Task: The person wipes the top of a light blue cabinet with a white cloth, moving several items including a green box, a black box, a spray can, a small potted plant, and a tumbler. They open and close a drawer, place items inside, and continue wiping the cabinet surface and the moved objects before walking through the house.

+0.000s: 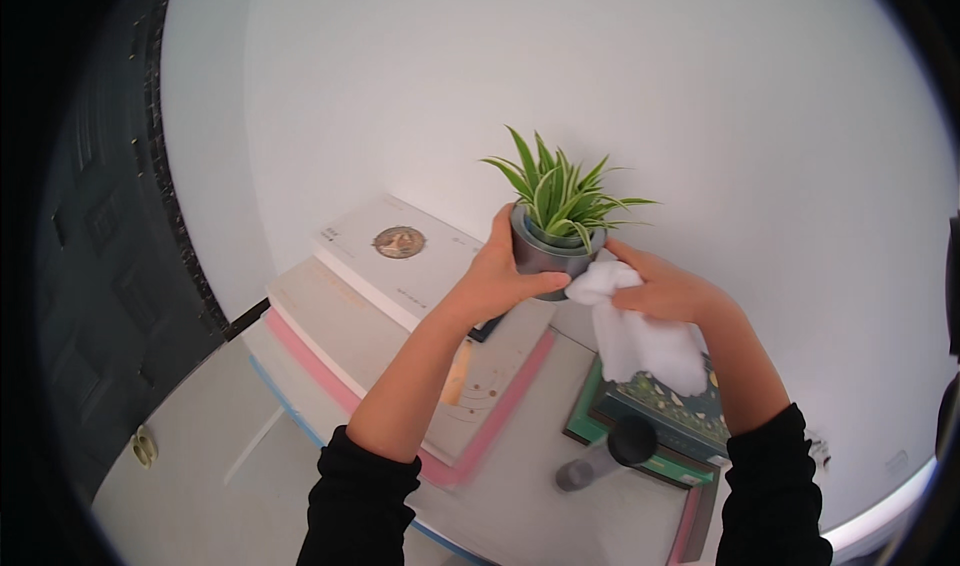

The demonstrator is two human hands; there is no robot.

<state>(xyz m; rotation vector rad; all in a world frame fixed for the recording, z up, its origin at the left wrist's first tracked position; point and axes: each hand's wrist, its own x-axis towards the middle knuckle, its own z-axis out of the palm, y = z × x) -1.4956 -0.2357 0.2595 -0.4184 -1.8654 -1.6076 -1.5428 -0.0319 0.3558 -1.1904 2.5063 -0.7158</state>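
My left hand (499,277) is wrapped around the left side and front of a dark grey plant pot (546,262), its thumb across the front. A green plant with white-edged leaves (555,191) grows from the pot, which is raised in front of the wall. On the pot's right, my right hand (664,284) holds a white cloth (645,337) bunched against the side. The cloth hangs down over the dark patterned box or book below. Some fingertips of my right hand are hidden behind the pot and cloth.
Large white boxes or books (360,228) are stacked left on the table (525,506), above a pink-edged one (525,386). A black-capped clear bottle (600,457) stands near green and dark boxes or books (667,408) at right. A white wall (450,63) rises behind.
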